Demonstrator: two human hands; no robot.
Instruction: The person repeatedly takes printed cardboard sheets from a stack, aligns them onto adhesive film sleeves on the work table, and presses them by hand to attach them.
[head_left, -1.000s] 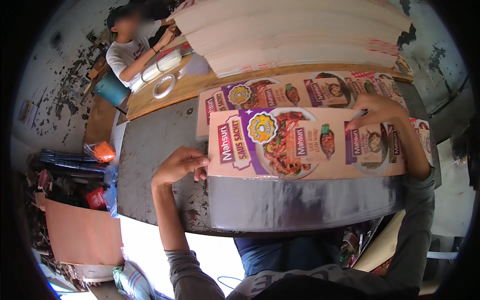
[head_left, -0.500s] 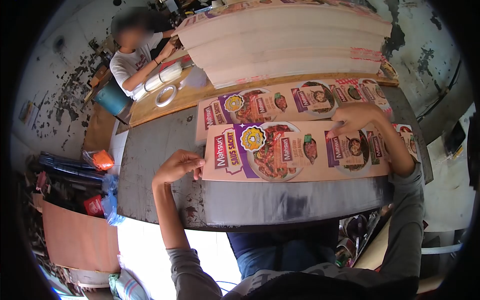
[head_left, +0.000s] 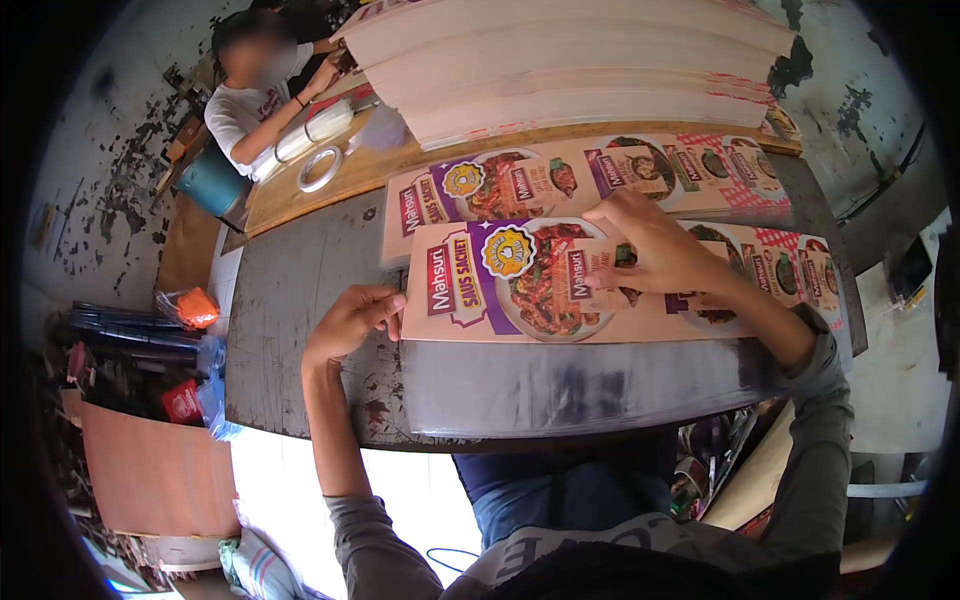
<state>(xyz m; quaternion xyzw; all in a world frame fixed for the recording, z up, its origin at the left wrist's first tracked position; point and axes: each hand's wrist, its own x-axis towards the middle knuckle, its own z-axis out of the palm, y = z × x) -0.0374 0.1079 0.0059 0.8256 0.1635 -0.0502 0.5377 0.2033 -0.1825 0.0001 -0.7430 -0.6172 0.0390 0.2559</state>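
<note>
A long printed cardboard sheet (head_left: pixel 460 325) with "Mahsuri Saus Sachet" and food pictures lies before me on the dark table. My left hand (head_left: pixel 352 322) pinches its left edge between thumb and fingers. Across the middle of the sheet rests my right hand (head_left: pixel 660 250), thumb and fingers apart, covering part of the print. Clear plastic film (head_left: pixel 590 390) extends from under the sheet toward the table's front edge. Just behind, a second printed sheet (head_left: pixel 560 165) lies roughly parallel, with clear plastic along its edges.
A tall stack of sheets (head_left: pixel 570 80) stands on a wooden board at the back. To its left are a roll of tape (head_left: pixel 320 168) and a bundle of clear plastic (head_left: pixel 328 120). Another person (head_left: pixel 250 110) works at the far left. A blue bucket (head_left: pixel 210 180) is beside them.
My right hand has moved left along the sheet, from its right part to the middle, with fingers more spread. My left hand stays at the left edge. The view has shifted slightly.
</note>
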